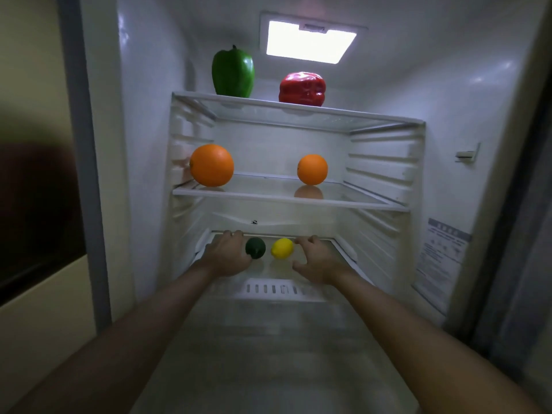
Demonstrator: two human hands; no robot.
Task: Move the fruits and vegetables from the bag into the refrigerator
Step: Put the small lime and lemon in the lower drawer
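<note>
My left hand (228,255) curls its fingers (231,234) against a dark green fruit (255,248), grip unclear to me, while my right hand (318,261), loosely spread and holding nothing, sits just right of the yellow lemon (282,248) on the lowest shelf (268,271), oranges (211,165) and peppers (233,71) above.

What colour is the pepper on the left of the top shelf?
The pepper is green, clearest in the head view.

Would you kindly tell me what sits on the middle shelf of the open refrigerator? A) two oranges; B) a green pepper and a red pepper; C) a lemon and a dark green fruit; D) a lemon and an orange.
A: the middle shelf holds a larger orange at left and a smaller orange at right, while the green pepper and red pepper stand on the shelf above.
</note>
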